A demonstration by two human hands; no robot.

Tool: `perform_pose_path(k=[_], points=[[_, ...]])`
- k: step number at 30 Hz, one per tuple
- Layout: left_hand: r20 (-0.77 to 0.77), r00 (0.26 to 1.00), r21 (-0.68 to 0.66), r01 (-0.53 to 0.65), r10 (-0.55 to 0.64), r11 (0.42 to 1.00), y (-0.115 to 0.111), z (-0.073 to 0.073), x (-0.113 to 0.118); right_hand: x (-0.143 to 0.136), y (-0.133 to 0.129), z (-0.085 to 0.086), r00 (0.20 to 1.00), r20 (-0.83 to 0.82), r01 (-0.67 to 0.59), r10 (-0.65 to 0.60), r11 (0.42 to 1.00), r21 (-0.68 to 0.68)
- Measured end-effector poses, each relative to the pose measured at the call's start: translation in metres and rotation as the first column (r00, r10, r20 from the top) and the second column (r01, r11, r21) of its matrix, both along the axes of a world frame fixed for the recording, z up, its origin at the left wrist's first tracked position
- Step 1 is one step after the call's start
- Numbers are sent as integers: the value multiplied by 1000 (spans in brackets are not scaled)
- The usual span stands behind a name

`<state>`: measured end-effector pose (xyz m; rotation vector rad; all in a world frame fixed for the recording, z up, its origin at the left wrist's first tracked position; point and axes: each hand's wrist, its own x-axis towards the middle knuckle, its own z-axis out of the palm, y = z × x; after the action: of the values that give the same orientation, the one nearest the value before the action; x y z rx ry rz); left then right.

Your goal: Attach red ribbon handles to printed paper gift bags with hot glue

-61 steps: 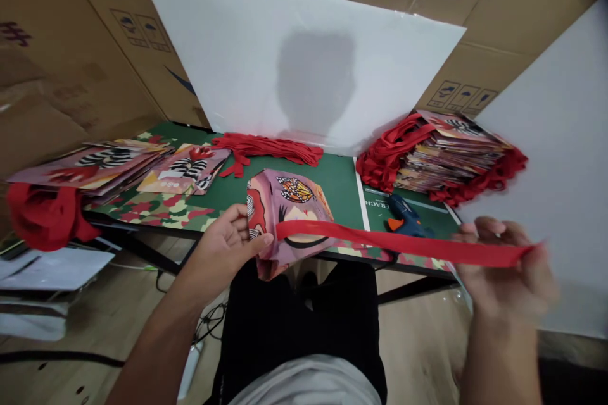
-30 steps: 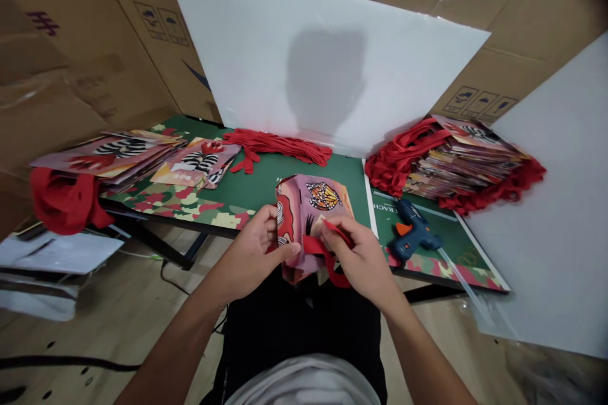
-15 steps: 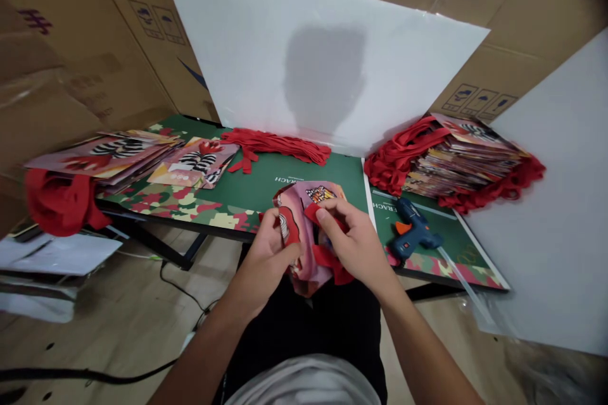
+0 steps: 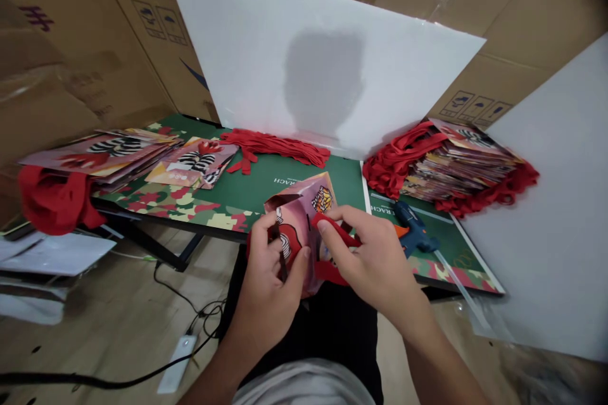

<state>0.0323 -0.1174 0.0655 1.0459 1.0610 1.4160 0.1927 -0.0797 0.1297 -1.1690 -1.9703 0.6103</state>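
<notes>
My left hand [image 4: 273, 266] grips a pink printed paper bag [image 4: 300, 209] by its side, thumb on the front. The bag bears a butterfly and a red and striped pattern, and is partly opened out above my lap. Between the thumb and fingers of my right hand [image 4: 365, 247] is the end of a red ribbon [image 4: 332, 224], held close to a small dark slot in the bag. More red ribbon hangs below that hand. Part of the bag's lower side is hidden by my hands.
On the green table [image 4: 256, 186] lie a red ribbon bundle [image 4: 285, 147], a flat printed bag [image 4: 194, 161] and a left-hand bag stack [image 4: 104, 152]. At right are a taller bag stack [image 4: 456, 161] with red ribbons and a blue glue gun [image 4: 412, 228]. A white board [image 4: 237, 44] stands behind.
The bag has turned and tilted upward, its top corner now higher. My right hand has brought the ribbon end nearer to the slot. The other things lie as before.
</notes>
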Motion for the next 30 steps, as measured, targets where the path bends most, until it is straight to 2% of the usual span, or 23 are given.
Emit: perform_pose_path(k=[5,15,21,25,30], points=[[-55,998,37,-30,32,999,-7,1,1,-1,-4,0,999,-26,-45,47,996,83],[-83,996,50,-40,44,998,-9,2,4,-1,-9,-1,1000,9,13,-14,993,113],[-71,997,44,-20,23,999,-11,5,5,-2,-9,-2,1000,-10,-10,11,991,133],[-126,992,50,-17,23,999,-12,4,4,3,-4,4,998,24,-54,52,992,110],[-190,982,74,-1,15,997,-11,3,2,13,5,24,976,185,-117,112,993,14]])
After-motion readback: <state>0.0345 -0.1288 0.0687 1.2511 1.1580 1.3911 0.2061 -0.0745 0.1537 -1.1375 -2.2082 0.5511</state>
